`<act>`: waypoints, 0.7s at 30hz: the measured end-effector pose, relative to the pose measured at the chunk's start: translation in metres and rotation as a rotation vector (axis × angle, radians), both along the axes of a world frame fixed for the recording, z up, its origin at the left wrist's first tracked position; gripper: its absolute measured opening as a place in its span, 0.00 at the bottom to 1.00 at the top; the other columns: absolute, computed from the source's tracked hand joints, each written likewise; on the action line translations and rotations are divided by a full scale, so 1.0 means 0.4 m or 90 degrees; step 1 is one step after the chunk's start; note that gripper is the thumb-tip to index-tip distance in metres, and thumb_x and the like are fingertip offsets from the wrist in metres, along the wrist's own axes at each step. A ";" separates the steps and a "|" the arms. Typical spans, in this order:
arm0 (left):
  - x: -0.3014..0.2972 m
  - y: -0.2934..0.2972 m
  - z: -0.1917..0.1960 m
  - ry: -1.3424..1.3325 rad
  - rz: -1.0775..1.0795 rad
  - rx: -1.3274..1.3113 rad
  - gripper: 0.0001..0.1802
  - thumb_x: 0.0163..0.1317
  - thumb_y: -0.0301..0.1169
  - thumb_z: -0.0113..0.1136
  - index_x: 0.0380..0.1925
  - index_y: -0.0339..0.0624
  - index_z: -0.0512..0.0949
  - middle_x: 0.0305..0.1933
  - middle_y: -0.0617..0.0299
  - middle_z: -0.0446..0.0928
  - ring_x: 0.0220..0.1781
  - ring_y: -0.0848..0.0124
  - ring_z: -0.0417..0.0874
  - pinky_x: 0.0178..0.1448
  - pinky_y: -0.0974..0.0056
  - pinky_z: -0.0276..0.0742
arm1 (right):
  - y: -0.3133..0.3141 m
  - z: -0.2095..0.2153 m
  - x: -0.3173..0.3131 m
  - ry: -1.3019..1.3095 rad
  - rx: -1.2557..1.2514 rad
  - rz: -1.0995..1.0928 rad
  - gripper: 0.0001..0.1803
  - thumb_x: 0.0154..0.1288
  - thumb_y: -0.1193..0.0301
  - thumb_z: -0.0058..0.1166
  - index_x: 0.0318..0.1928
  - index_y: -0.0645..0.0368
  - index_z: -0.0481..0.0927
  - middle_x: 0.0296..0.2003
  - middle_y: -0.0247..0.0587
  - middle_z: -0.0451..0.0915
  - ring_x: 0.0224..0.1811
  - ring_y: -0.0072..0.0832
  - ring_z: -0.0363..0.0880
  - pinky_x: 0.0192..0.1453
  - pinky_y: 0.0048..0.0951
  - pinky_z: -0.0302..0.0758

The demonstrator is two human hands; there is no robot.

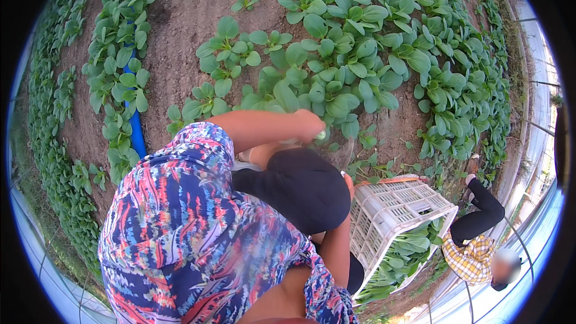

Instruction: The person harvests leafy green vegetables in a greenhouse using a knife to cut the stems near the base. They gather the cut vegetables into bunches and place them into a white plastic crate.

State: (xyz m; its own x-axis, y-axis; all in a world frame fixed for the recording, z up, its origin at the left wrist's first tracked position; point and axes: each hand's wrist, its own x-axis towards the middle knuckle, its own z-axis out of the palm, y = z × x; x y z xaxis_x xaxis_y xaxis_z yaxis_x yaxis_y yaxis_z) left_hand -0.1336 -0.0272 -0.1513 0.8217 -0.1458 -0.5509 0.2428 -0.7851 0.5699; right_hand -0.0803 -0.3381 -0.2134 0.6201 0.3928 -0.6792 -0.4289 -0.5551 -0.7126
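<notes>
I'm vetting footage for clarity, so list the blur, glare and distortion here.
Head view: the leaves just beyond the left hand look smeared, perhaps from motion; head view: the plastic sheeting at the right glares nearly white in places; head view: the fisheye bows that sheeting around the rim and leaves black corners.

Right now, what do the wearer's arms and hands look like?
Left sleeve: loose, navy with red-pink, white and light-blue streaks. Left forearm and right forearm bare. Left hand ungloved; right hand partly hidden, no glove visible.
</notes>
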 end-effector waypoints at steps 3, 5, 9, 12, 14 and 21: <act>-0.056 0.032 -0.043 0.077 -0.054 0.014 0.18 0.42 0.27 0.56 0.38 0.39 0.73 0.30 0.52 0.78 0.35 0.54 0.80 0.34 0.54 0.74 | 0.063 0.053 -0.035 0.032 -0.112 0.137 0.16 0.54 0.67 0.51 0.43 0.60 0.75 0.36 0.45 0.78 0.42 0.38 0.76 0.48 0.34 0.70; -0.064 0.029 -0.054 0.087 -0.056 -0.014 0.19 0.40 0.27 0.57 0.37 0.39 0.73 0.31 0.52 0.77 0.36 0.54 0.79 0.34 0.53 0.73 | 0.067 0.019 -0.047 -0.178 -0.135 0.254 0.15 0.55 0.67 0.50 0.43 0.60 0.75 0.33 0.43 0.77 0.38 0.32 0.77 0.44 0.31 0.71; 0.001 -0.060 -0.066 0.078 -0.271 -0.045 0.20 0.40 0.28 0.59 0.39 0.40 0.73 0.34 0.53 0.77 0.39 0.55 0.79 0.36 0.53 0.74 | 0.055 0.009 -0.038 -0.043 -0.121 0.108 0.17 0.53 0.75 0.47 0.46 0.63 0.72 0.25 0.37 0.74 0.24 0.22 0.74 0.27 0.22 0.70; 0.076 -0.103 -0.104 0.084 -0.360 -0.030 0.20 0.41 0.28 0.59 0.39 0.39 0.73 0.44 0.51 0.74 0.42 0.56 0.79 0.37 0.54 0.74 | 0.015 -0.051 -0.031 0.016 -0.103 0.026 0.17 0.53 0.76 0.45 0.46 0.64 0.71 0.20 0.35 0.72 0.17 0.22 0.71 0.21 0.23 0.67; 0.135 -0.120 -0.076 0.087 -0.351 0.000 0.21 0.41 0.27 0.60 0.41 0.38 0.73 0.55 0.48 0.67 0.44 0.56 0.78 0.39 0.55 0.76 | -0.016 -0.076 -0.024 0.011 -0.102 0.006 0.17 0.53 0.76 0.45 0.46 0.63 0.71 0.20 0.35 0.72 0.17 0.21 0.70 0.20 0.22 0.66; 0.225 -0.037 -0.095 0.104 -0.179 0.121 0.27 0.42 0.24 0.60 0.47 0.40 0.70 0.66 0.46 0.52 0.47 0.55 0.78 0.45 0.56 0.76 | 0.085 -0.039 -0.002 -0.134 -0.191 0.139 0.25 0.51 0.64 0.50 0.53 0.52 0.71 0.42 0.53 0.77 0.46 0.48 0.74 0.50 0.40 0.70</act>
